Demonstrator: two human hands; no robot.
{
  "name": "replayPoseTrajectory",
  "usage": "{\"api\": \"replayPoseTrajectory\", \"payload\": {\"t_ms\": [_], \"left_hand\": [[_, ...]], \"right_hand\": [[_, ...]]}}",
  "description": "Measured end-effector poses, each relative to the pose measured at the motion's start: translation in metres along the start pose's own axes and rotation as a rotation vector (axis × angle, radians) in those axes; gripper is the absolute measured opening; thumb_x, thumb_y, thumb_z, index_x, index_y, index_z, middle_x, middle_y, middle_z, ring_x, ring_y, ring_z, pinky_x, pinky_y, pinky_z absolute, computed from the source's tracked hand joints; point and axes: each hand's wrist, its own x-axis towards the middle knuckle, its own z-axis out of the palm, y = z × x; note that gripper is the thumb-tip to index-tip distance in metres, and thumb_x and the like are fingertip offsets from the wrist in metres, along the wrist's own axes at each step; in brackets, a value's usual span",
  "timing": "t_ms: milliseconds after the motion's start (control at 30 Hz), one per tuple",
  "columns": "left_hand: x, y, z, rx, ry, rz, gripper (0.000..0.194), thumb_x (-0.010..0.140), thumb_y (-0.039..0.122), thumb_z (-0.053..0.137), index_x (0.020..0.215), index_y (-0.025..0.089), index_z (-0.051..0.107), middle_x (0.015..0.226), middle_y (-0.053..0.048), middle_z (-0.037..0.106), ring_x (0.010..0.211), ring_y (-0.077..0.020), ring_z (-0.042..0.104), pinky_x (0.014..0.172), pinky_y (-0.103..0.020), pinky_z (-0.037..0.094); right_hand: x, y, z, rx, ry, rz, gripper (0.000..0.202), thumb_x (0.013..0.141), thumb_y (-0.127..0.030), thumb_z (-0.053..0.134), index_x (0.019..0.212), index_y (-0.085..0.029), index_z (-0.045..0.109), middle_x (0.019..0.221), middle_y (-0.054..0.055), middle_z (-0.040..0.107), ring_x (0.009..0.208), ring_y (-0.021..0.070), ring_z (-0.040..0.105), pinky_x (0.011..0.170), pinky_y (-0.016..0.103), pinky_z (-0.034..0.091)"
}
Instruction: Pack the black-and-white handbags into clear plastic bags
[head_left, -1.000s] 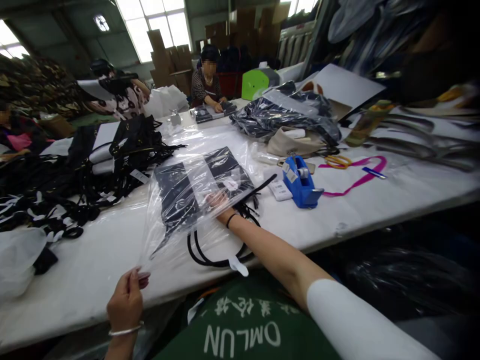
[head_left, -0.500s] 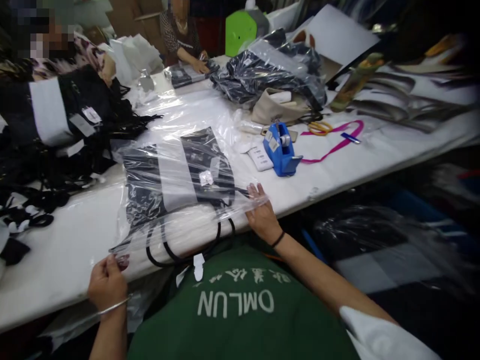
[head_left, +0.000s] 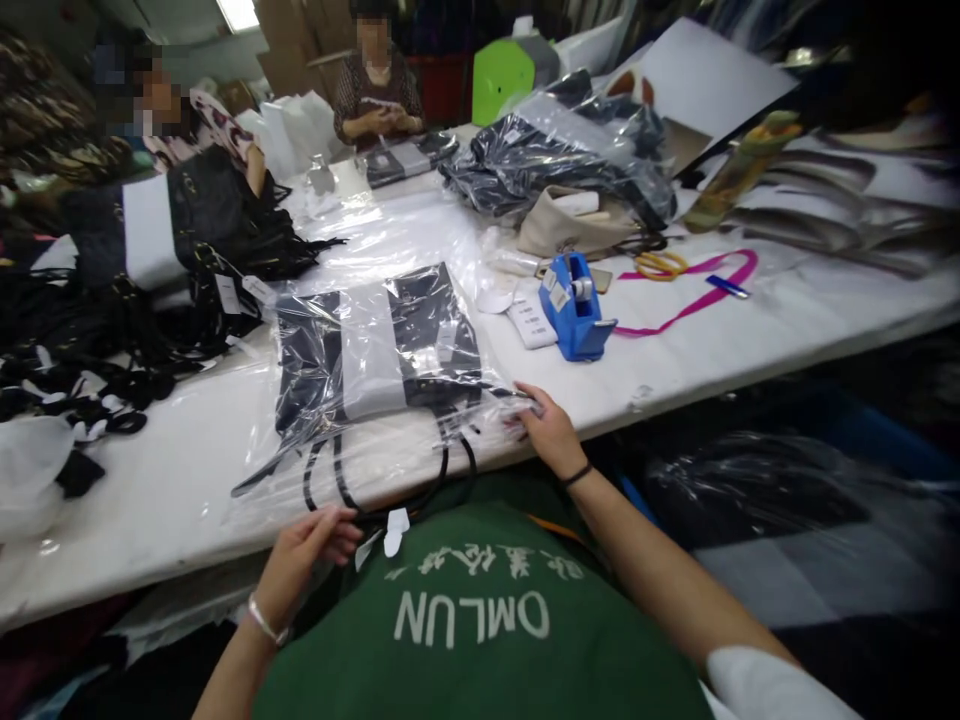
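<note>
A black bag with a white centre band (head_left: 373,345) is laid flat on the white table (head_left: 720,350), near its front edge, and is enclosed in a clear plastic sleeve (head_left: 420,250) whose glare washes out much of the surface. Its black looped handles (head_left: 390,490) are seen hanging over the table edge, with a white tag (head_left: 394,530) at their lowest point. The handles are pinched near the tag by the left hand (head_left: 311,545), fingers curled together. The sleeve's open right corner is gripped by the right hand (head_left: 546,432), fingertips pressed onto the film. A blue tape dispenser (head_left: 574,308) is set just beyond. The bag's lower edge is blurred under crumpled film, and the printed labels cannot be read.
</note>
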Motion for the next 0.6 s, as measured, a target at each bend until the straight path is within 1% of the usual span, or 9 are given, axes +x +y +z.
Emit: {"api": "replayPoseTrajectory", "payload": {"t_ms": [33, 67, 133, 167, 233, 300, 367, 433, 600], "left_hand": [[0.011, 0.012, 0.017, 0.110, -0.097, 0.151, 0.048, 0.089, 0.054, 0.057, 0.111, 0.014, 0.072, 0.104, -0.014, 0.076, 0.089, -0.0259, 0.073, 0.078, -0.040, 0.062], [0.026, 0.024, 0.033, 0.227, -0.138, 0.332, 0.044, 0.093, 0.049, 0.054, 0.117, 0.016, 0.071, 0.115, -0.014, 0.073, 0.102, -0.0261, 0.071, 0.090, -0.043, 0.059], [0.064, 0.047, 0.063, 0.467, -0.113, 0.711, 0.039, 0.097, 0.035, 0.047, 0.127, 0.018, 0.066, 0.135, -0.013, 0.064, 0.127, -0.0256, 0.059, 0.110, -0.047, 0.047], [0.085, 0.058, 0.076, 0.583, -0.086, 0.860, 0.040, 0.098, 0.028, 0.044, 0.132, 0.018, 0.063, 0.142, -0.014, 0.059, 0.135, -0.0251, 0.052, 0.115, -0.048, 0.041], [0.123, 0.074, 0.097, 0.798, -0.030, 1.022, 0.045, 0.098, 0.017, 0.040, 0.140, 0.015, 0.055, 0.150, -0.015, 0.050, 0.144, -0.0252, 0.042, 0.120, -0.051, 0.033], [0.151, 0.085, 0.113, 0.957, 0.005, 1.027, 0.049, 0.097, 0.015, 0.042, 0.145, 0.012, 0.048, 0.153, -0.017, 0.046, 0.145, -0.0277, 0.038, 0.121, -0.051, 0.031], [0.168, 0.090, 0.125, 1.029, 0.004, 0.974, 0.052, 0.097, 0.021, 0.048, 0.147, 0.009, 0.044, 0.153, -0.020, 0.044, 0.143, -0.0312, 0.041, 0.119, -0.050, 0.033], [0.179, 0.093, 0.134, 1.032, 0.006, 0.942, 0.054, 0.096, 0.025, 0.051, 0.147, 0.007, 0.044, 0.151, -0.022, 0.046, 0.141, -0.0340, 0.044, 0.116, -0.050, 0.035], [0.211, 0.115, 0.150, 0.939, 0.098, 0.954, 0.048, 0.094, 0.011, 0.042, 0.141, 0.003, 0.049, 0.149, -0.025, 0.047, 0.141, -0.0317, 0.044, 0.116, -0.047, 0.034]], "right_hand": [[0.000, -0.002, 0.000, 0.052, -0.013, 0.031, 0.056, 0.084, -0.026, 0.051, 0.138, -0.016, 0.057, 0.121, 0.011, 0.070, 0.093, 0.0236, 0.070, 0.088, 0.039, 0.059], [-0.003, -0.004, 0.000, 0.104, -0.016, 0.041, 0.057, 0.085, -0.027, 0.049, 0.140, -0.016, 0.056, 0.114, 0.010, 0.072, 0.080, 0.0204, 0.070, 0.077, 0.036, 0.061], [-0.013, -0.005, 0.001, 0.180, -0.001, 0.022, 0.060, 0.087, -0.029, 0.049, 0.145, -0.018, 0.051, 0.107, 0.008, 0.073, 0.062, 0.0154, 0.065, 0.061, 0.031, 0.060], [-0.018, -0.004, 0.001, 0.200, 0.014, 0.002, 0.059, 0.088, -0.030, 0.049, 0.146, -0.018, 0.051, 0.104, 0.008, 0.073, 0.059, 0.0142, 0.063, 0.058, 0.030, 0.059], [-0.027, -0.003, 0.002, 0.220, 0.040, -0.044, 0.056, 0.090, -0.031, 0.049, 0.144, -0.019, 0.053, 0.092, 0.006, 0.072, 0.054, 0.0130, 0.060, 0.054, 0.028, 0.057], [-0.034, -0.001, 0.004, 0.244, 0.046, -0.073, 0.054, 0.092, -0.030, 0.046, 0.144, -0.020, 0.053, 0.073, 0.000, 0.066, 0.049, 0.0119, 0.055, 0.050, 0.026, 0.055], [-0.041, 0.001, 0.008, 0.267, 0.027, -0.100, 0.053, 0.094, -0.027, 0.043, 0.146, -0.021, 0.050, 0.061, -0.005, 0.056, 0.044, 0.0107, 0.051, 0.047, 0.023, 0.052], [-0.048, 0.000, 0.011, 0.257, -0.011, -0.143, 0.052, 0.095, -0.025, 0.043, 0.146, -0.023, 0.050, 0.059, -0.006, 0.053, 0.044, 0.0100, 0.052, 0.046, 0.022, 0.052], [-0.059, -0.008, 0.006, 0.191, -0.198, -0.227, 0.047, 0.094, -0.025, 0.046, 0.140, -0.023, 0.057, 0.057, -0.005, 0.060, 0.042, 0.0097, 0.054, 0.047, 0.021, 0.052]]}}
